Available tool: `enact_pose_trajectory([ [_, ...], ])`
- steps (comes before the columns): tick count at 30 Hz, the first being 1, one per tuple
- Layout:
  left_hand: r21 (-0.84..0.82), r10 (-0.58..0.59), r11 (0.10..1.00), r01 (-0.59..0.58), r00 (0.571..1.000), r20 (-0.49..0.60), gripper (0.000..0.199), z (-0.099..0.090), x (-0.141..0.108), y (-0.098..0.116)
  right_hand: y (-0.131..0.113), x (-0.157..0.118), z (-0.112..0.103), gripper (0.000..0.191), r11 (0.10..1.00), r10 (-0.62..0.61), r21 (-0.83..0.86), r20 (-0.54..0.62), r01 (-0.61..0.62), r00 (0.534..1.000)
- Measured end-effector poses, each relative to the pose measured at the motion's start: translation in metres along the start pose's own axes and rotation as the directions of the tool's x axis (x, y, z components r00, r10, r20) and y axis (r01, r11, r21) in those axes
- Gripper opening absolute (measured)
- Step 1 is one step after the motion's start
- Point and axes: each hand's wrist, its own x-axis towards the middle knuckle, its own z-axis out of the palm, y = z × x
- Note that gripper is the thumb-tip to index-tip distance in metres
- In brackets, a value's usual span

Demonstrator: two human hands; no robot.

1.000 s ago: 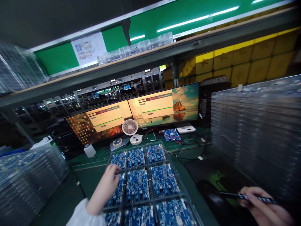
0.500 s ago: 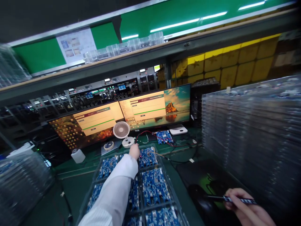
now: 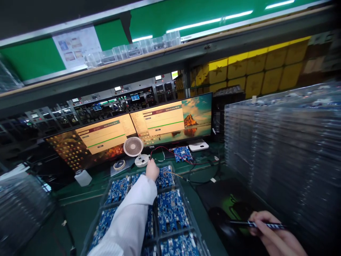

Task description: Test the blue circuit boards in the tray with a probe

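Along the middle of the desk (image 3: 80, 218), running from near the back edge toward the front, we've got a gridded plastic tray (image 3: 173, 234) loaded with blue circuit boards (image 3: 170, 209). Our left grip (image 3: 152, 170) reaches over the tray's far row, beside its far right board; fingers face away from us, so can't tell if they're pinching anything. Red wire (image 3: 157, 147) runs just by them. White sleeve (image 3: 133, 213) hides part of the tray. Our right grip (image 3: 266, 227), past the tray's right edge, pinches a pen-like tool (image 3: 277, 226) between thumb and fingers, thin end pointing left over a black mouse (image 3: 221, 221) on a dark mat (image 3: 209, 193). Back edge: two monitors (image 3: 165, 122) side by side; before them, left to right, white bottle (image 3: 83, 177), tape roll (image 3: 119, 165), small fan (image 3: 133, 146), loose blue board (image 3: 182, 154), flat white unit (image 3: 198, 145). Right side: tall stack of clear trays (image 3: 279, 153), blurred.
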Motion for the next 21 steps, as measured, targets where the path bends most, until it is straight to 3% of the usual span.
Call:
enact_pose_trajectory([
  [7,-0.028,0.205,0.979,-0.203,0.970,0.130,0.024,-0.003,-0.035,0.014,-0.025,-0.001,0.015,0.032,1.000,-0.005,-0.023,-0.020,0.005,1.000],
  [12,-0.004,0.189,0.982,-0.191,0.969,0.158,0.019,0.002,-0.037,0.021,-0.032,-0.003,0.017,0.034,1.000,0.015,-0.017,-0.045,-0.015,0.999],
  [16,-0.039,0.162,0.987,-0.158,0.976,0.148,0.022,-0.006,-0.038,0.025,-0.030,-0.002,0.017,0.037,0.999,0.048,0.023,-0.081,-0.047,0.996],
  [21,-0.232,0.316,0.935,-0.269,0.928,0.197,0.008,-0.025,-0.077,0.026,-0.031,-0.003,0.020,0.039,0.997,0.070,0.048,-0.097,-0.066,0.993],
])
